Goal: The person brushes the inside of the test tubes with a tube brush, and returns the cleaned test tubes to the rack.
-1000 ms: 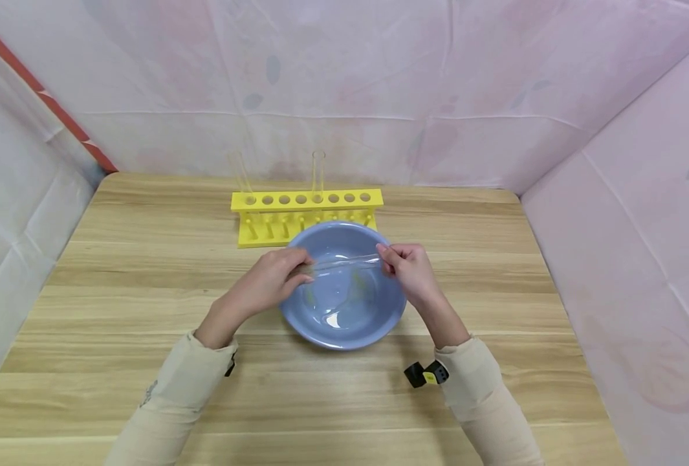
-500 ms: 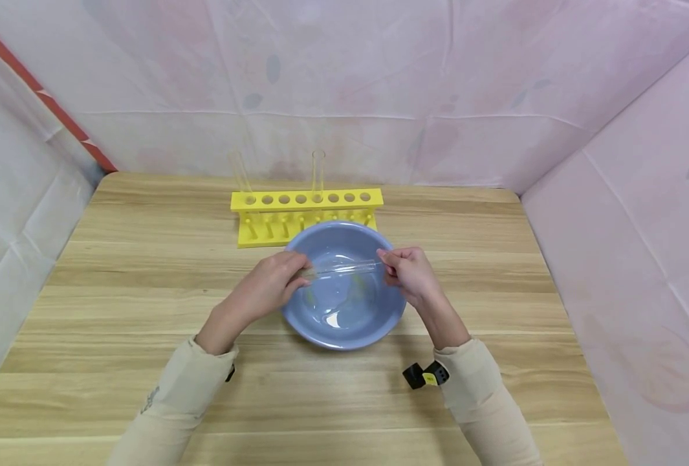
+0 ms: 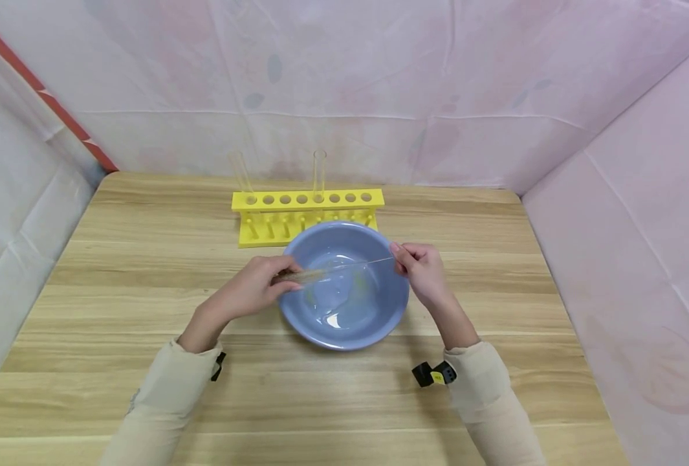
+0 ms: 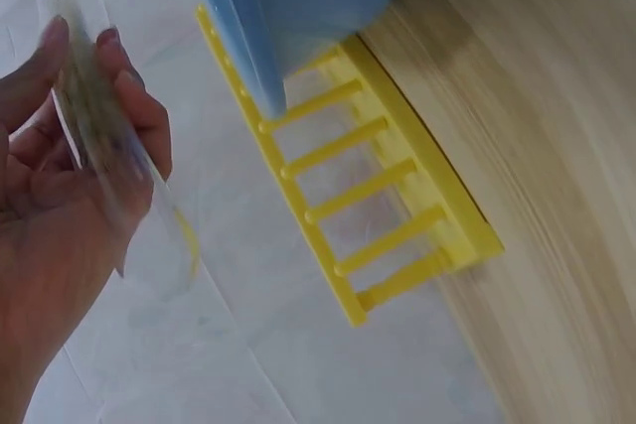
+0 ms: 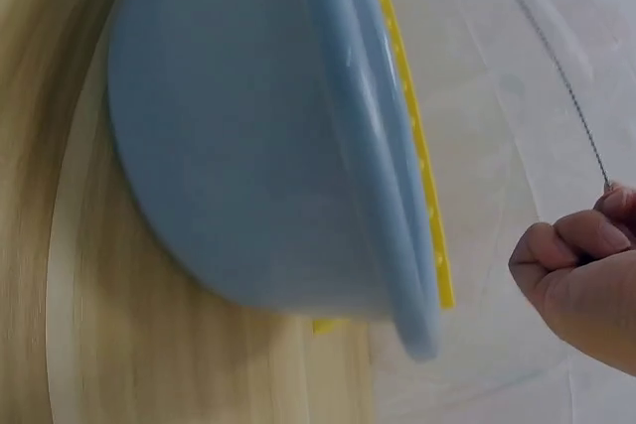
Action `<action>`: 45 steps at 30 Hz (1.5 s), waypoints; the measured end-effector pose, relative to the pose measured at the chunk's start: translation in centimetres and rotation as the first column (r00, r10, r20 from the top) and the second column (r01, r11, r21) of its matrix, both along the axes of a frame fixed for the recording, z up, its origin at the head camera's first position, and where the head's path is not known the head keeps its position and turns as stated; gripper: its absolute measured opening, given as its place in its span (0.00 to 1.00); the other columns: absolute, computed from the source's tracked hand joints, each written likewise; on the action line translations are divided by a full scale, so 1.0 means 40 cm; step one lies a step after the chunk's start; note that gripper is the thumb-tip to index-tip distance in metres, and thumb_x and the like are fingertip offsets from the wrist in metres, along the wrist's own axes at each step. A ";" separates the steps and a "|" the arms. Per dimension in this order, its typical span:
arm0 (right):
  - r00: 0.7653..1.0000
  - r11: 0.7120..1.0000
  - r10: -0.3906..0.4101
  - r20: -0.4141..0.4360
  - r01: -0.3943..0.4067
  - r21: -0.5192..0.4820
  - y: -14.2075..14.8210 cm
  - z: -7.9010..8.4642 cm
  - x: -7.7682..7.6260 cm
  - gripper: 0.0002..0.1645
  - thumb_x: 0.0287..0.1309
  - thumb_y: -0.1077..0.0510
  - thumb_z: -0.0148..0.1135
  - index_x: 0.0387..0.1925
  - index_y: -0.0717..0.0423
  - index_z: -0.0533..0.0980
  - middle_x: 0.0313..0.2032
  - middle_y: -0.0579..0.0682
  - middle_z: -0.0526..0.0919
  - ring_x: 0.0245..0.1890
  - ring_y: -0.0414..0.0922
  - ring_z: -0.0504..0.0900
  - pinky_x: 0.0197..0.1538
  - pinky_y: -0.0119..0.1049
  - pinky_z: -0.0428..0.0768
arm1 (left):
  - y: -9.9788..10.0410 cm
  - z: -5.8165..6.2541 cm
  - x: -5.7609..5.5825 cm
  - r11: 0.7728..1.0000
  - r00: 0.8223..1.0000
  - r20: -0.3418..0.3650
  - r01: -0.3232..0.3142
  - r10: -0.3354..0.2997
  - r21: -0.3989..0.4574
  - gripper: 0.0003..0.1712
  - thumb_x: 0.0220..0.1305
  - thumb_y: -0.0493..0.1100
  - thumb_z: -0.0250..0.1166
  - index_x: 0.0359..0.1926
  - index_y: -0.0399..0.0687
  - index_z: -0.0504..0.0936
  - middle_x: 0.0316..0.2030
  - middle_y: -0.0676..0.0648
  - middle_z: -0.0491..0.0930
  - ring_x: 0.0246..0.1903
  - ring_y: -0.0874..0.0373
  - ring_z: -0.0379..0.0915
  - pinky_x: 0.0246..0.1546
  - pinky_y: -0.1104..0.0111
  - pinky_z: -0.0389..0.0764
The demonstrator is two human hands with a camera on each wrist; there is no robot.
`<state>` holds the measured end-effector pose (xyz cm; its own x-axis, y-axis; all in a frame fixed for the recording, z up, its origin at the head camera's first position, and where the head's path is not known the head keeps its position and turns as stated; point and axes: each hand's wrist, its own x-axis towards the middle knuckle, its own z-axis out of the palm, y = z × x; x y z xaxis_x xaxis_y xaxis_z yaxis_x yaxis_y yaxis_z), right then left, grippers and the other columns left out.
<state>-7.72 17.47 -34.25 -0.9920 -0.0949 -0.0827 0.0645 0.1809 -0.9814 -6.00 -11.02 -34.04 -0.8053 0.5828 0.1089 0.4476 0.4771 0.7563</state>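
Over the blue basin [image 3: 344,340], my left hand [image 3: 251,285] grips a clear glass test tube [image 4: 181,250], fingers and thumb around it. Pale bristles of a test tube brush [image 4: 91,106] show within the glass in the left wrist view. On the other side, my right hand [image 3: 422,268] pinches the end of the brush's thin wire handle [image 3: 373,261]. Twisted wire [image 5: 566,81] runs taut between the two hands in the right wrist view. Part of the tube is hidden behind the left fingers.
Behind the basin stands a yellow test tube rack [image 3: 274,208], partly covered by the basin's rim. Two clear test tubes stand in it, one tilted at the left end [image 3: 242,175], one upright near the middle [image 3: 319,173]. Fabric walls enclose the wooden table [image 3: 472,259].
My hands have drawn apart, the left going left and the right going right. The tube has shifted left with the left hand, and a longer stretch of brush wire now shows.
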 end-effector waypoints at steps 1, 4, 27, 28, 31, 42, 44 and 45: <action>1.000 1.000 0.004 -0.013 -0.004 0.004 0.006 -0.001 0.000 0.27 0.63 0.64 0.52 0.10 0.71 0.58 0.10 0.47 0.60 0.15 0.40 0.58 0.20 0.29 0.57 | -0.004 0.000 0.001 1.000 1.000 0.012 -0.002 0.002 0.006 0.08 0.54 0.36 0.66 0.35 0.38 0.78 0.30 0.48 0.79 0.28 0.61 0.72 0.28 0.71 0.76; 0.999 1.000 0.012 0.051 -0.012 0.003 0.013 0.001 0.001 0.28 0.63 0.63 0.51 0.08 0.65 0.58 0.10 0.47 0.58 0.14 0.40 0.57 0.21 0.30 0.57 | -0.008 0.001 0.004 1.000 1.000 0.004 -0.012 0.012 0.001 0.09 0.53 0.36 0.66 0.35 0.37 0.78 0.30 0.47 0.80 0.28 0.61 0.73 0.28 0.72 0.77; 0.994 0.999 0.011 -0.110 -0.007 0.037 0.077 0.000 -0.003 0.26 0.62 0.63 0.53 0.09 0.66 0.62 0.10 0.44 0.61 0.12 0.36 0.55 0.17 0.27 0.53 | -0.043 -0.002 0.006 0.999 0.998 0.063 -0.010 0.007 0.046 0.07 0.53 0.34 0.66 0.35 0.39 0.79 0.28 0.51 0.79 0.29 0.60 0.74 0.29 0.69 0.77; 0.996 0.999 0.015 -0.088 -0.012 0.034 0.079 0.003 -0.005 0.26 0.62 0.63 0.53 0.09 0.65 0.62 0.10 0.44 0.61 0.12 0.36 0.55 0.17 0.27 0.53 | -0.044 -0.002 0.006 0.999 0.999 0.053 -0.015 0.013 0.041 0.07 0.53 0.34 0.67 0.35 0.39 0.79 0.28 0.51 0.79 0.29 0.61 0.74 0.28 0.69 0.77; 0.999 0.998 0.029 0.040 -0.027 -0.050 0.082 0.019 -0.011 0.28 0.63 0.64 0.52 0.07 0.62 0.60 0.09 0.44 0.58 0.11 0.37 0.53 0.18 0.29 0.51 | -0.043 -0.002 0.006 0.999 0.999 0.012 -0.038 0.037 0.024 0.08 0.51 0.34 0.68 0.34 0.39 0.79 0.27 0.52 0.79 0.28 0.61 0.74 0.27 0.70 0.77; 0.979 0.981 0.118 0.168 -0.089 -0.173 0.111 0.040 -0.029 0.28 0.65 0.65 0.48 0.07 0.62 0.60 0.09 0.45 0.55 0.11 0.38 0.54 0.21 0.29 0.55 | -0.046 -0.006 0.005 0.997 0.996 -0.049 -0.068 0.069 0.029 0.10 0.48 0.32 0.69 0.33 0.39 0.79 0.28 0.50 0.79 0.28 0.60 0.75 0.27 0.69 0.77; 0.991 0.990 0.114 0.074 -0.107 -0.086 0.118 0.034 -0.030 0.27 0.64 0.62 0.50 0.09 0.64 0.61 0.10 0.46 0.57 0.12 0.38 0.55 0.20 0.29 0.55 | -0.052 -0.009 0.003 0.997 0.997 -0.044 -0.060 0.063 0.051 0.09 0.48 0.33 0.69 0.33 0.39 0.79 0.28 0.50 0.80 0.29 0.59 0.75 0.27 0.69 0.77; 0.993 0.993 0.112 0.025 -0.111 -0.033 0.121 0.032 -0.031 0.27 0.64 0.61 0.51 0.10 0.66 0.62 0.10 0.46 0.58 0.12 0.39 0.55 0.19 0.29 0.55 | -0.056 -0.010 0.002 0.997 0.998 -0.037 -0.058 0.060 0.060 0.09 0.48 0.33 0.69 0.33 0.40 0.79 0.28 0.51 0.80 0.29 0.60 0.75 0.26 0.69 0.77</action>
<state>-8.95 22.32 -32.99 -0.9726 -0.2079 -0.1044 0.0720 0.1577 -0.9849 -5.91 -13.27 -34.45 -0.8323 0.5264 0.1736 0.4500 0.4588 0.7661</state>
